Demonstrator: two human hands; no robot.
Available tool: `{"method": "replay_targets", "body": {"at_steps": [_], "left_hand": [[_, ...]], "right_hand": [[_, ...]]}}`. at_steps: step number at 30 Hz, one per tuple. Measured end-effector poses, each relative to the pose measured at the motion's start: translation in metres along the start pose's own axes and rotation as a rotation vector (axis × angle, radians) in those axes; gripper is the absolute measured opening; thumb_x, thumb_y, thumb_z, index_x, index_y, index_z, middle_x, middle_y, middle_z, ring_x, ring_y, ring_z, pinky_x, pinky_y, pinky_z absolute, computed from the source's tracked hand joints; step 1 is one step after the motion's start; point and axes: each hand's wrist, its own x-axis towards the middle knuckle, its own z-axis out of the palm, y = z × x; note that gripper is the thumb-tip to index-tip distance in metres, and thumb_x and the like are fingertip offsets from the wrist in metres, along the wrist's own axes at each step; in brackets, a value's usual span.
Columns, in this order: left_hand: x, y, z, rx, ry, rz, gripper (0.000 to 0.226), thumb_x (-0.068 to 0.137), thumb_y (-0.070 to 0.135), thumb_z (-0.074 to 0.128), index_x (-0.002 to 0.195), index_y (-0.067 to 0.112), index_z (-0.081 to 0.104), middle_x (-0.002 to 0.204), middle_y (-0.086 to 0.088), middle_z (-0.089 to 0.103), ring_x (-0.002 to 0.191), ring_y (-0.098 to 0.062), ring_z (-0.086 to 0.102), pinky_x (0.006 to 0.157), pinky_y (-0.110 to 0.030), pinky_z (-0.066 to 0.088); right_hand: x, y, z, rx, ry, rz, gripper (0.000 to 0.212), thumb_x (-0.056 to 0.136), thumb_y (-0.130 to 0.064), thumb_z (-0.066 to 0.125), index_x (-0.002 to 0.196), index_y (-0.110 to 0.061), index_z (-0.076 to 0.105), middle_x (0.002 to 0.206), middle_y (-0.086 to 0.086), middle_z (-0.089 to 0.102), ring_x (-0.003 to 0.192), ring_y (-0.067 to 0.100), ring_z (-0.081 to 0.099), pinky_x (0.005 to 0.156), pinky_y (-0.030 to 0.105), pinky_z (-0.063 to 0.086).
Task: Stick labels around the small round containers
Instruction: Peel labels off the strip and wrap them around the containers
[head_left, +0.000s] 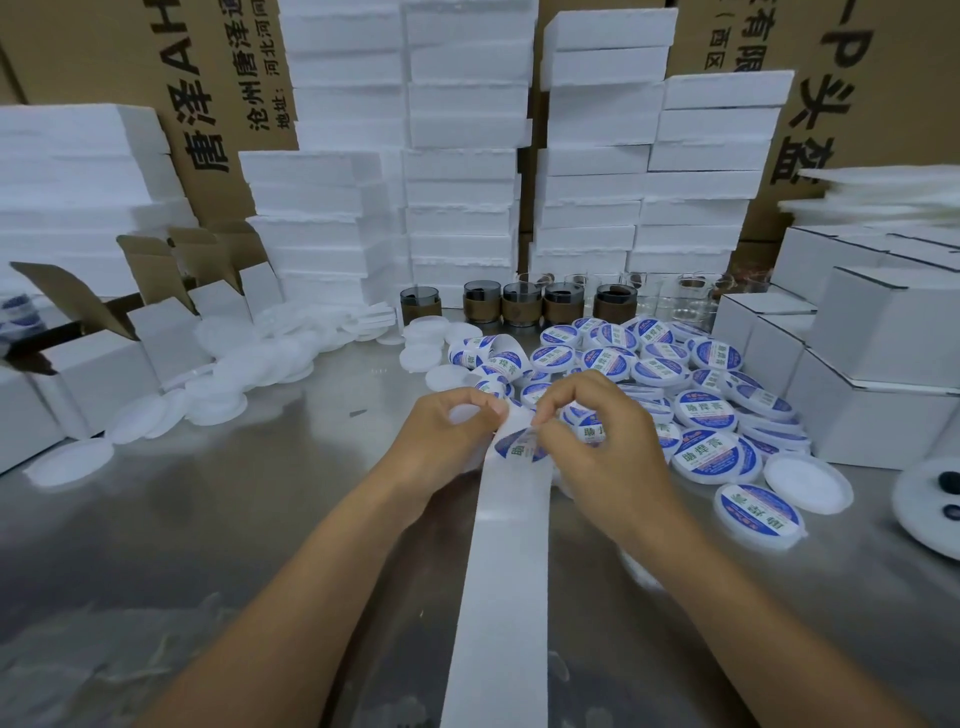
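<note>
The left hand (447, 431) curls around a small white round container (464, 414), gripping it just beside the top of a long white paper strip (501, 597) that runs up between both forearms. The right hand (597, 431) pinches the edge of a round blue label (519, 448) on that strip, thumb and fingertips closed on it. Right of and beyond the right hand lies a heap of labelled containers (704, 413); beyond the left hand, to its left, plain white containers (218, 395) spread over the steel table (234, 530). Dark cups (519, 306) stand beyond both hands, with white boxes (883, 364) far right.
</note>
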Motion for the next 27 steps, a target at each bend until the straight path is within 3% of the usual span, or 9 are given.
{"method": "replay_targets", "body": {"at_steps": [2,5,8,12,14,17,20,23,27], "left_hand": [[0.002,-0.002,0.0,-0.023,-0.003,-0.014,0.026,0.087,0.033,0.064,0.062,0.028,0.068,0.077,0.006,0.067,0.077,-0.01,0.062,0.062,-0.019,0.045],[0.004,-0.004,0.001,-0.04,-0.044,-0.009,0.028,0.084,0.025,0.068,0.058,0.034,0.071,0.061,0.008,0.068,0.059,-0.007,0.065,0.059,-0.02,0.052],[0.007,-0.005,0.0,-0.034,-0.023,0.025,0.025,0.081,0.025,0.071,0.057,0.032,0.071,0.061,0.008,0.068,0.053,-0.007,0.064,0.055,-0.02,0.052],[0.012,-0.002,-0.004,-0.176,0.139,-0.009,0.03,0.089,0.027,0.062,0.06,0.021,0.066,0.059,-0.001,0.064,0.044,-0.014,0.059,0.045,-0.022,0.048],[0.013,0.001,-0.007,-0.25,0.226,-0.009,0.034,0.095,0.025,0.053,0.065,0.015,0.063,0.054,-0.002,0.062,0.041,-0.012,0.057,0.043,-0.02,0.048],[0.01,0.01,-0.011,-0.44,0.276,-0.002,0.037,0.098,0.028,0.046,0.07,0.01,0.063,0.056,-0.005,0.066,0.046,-0.016,0.063,0.048,-0.024,0.054],[0.003,0.015,-0.008,-0.738,0.116,-0.02,0.043,0.098,0.037,0.04,0.074,0.009,0.062,0.064,-0.006,0.069,0.057,-0.019,0.067,0.05,-0.025,0.055],[-0.004,0.014,0.002,-0.771,-0.078,-0.02,0.047,0.095,0.047,0.035,0.078,0.012,0.063,0.074,-0.007,0.07,0.065,-0.02,0.066,0.056,-0.027,0.052],[-0.008,0.016,0.015,-0.855,-0.234,-0.037,0.053,0.094,0.051,0.03,0.081,0.01,0.06,0.069,-0.008,0.068,0.057,-0.022,0.064,0.049,-0.027,0.053]], "right_hand": [[0.002,-0.005,-0.002,0.184,0.015,0.074,0.009,0.07,-0.018,0.052,0.061,-0.019,0.055,0.067,-0.012,0.055,0.071,0.004,0.052,0.068,0.016,0.041],[0.004,-0.01,-0.007,0.377,0.054,0.101,0.011,0.068,-0.016,0.049,0.059,-0.015,0.055,0.059,-0.012,0.056,0.063,0.001,0.051,0.063,0.012,0.042],[0.004,-0.013,-0.009,0.474,0.067,0.132,0.022,0.079,-0.004,0.056,0.061,-0.016,0.058,0.058,-0.012,0.057,0.059,0.0,0.053,0.06,0.008,0.044],[0.005,-0.011,-0.009,0.606,0.056,0.246,0.034,0.085,-0.004,0.055,0.058,-0.023,0.064,0.062,-0.01,0.06,0.065,0.005,0.055,0.071,0.02,0.042],[0.006,-0.012,-0.01,0.7,0.031,0.3,0.029,0.081,-0.008,0.059,0.058,-0.023,0.065,0.064,-0.008,0.061,0.063,0.005,0.055,0.068,0.024,0.041],[0.006,-0.015,-0.01,0.828,-0.022,0.321,0.004,0.062,-0.022,0.065,0.063,-0.022,0.062,0.061,-0.008,0.062,0.055,0.003,0.055,0.056,0.017,0.04],[0.004,-0.016,-0.008,0.821,-0.109,0.334,0.011,0.058,-0.022,0.067,0.066,-0.022,0.059,0.064,-0.005,0.063,0.054,0.006,0.051,0.052,0.017,0.038],[0.002,-0.016,-0.005,0.759,-0.21,0.341,0.014,0.059,-0.016,0.074,0.061,-0.022,0.061,0.071,-0.002,0.064,0.055,0.01,0.047,0.051,0.018,0.035],[0.002,-0.015,-0.002,0.728,-0.185,0.363,0.011,0.058,-0.022,0.072,0.061,-0.02,0.061,0.073,0.003,0.06,0.045,0.006,0.038,0.045,0.016,0.03]]}}
